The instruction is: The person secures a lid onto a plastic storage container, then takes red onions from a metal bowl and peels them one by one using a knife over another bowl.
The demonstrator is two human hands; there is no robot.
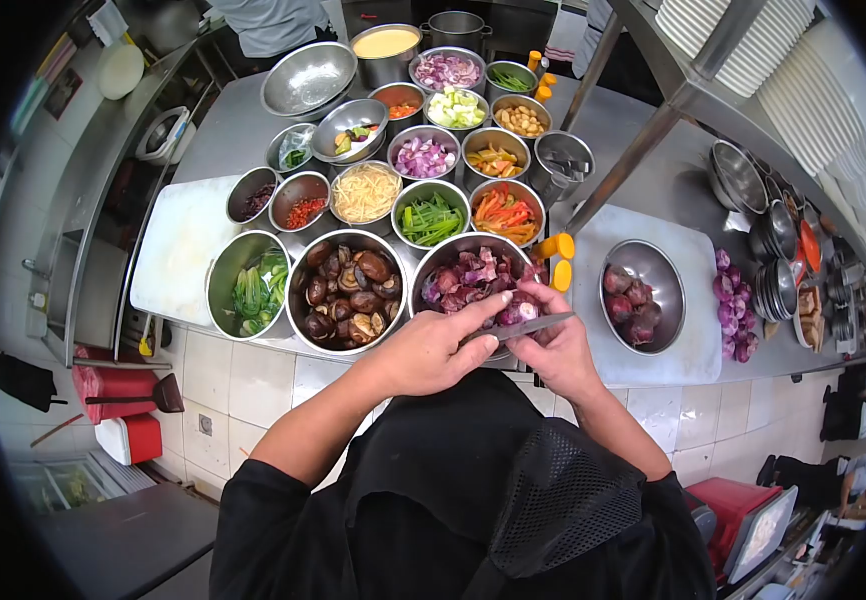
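Note:
Both of my hands meet over a steel pot of red onion skins and pieces. My left hand, its fingers closed, is on a knife whose blade points right; the handle is hidden in the hand. A purple onion is gripped in my right hand, close against the blade. To the left stands a pot of dark mushrooms. On the right, a steel bowl with several unpeeled red onions rests on a white cutting board.
Bowls of cut vegetables, such as green strips and orange strips, stand beyond the pots. Yellow-capped bottles are beside the onion pot. Peeled onions lie at the right. A metal shelf post rises at the right.

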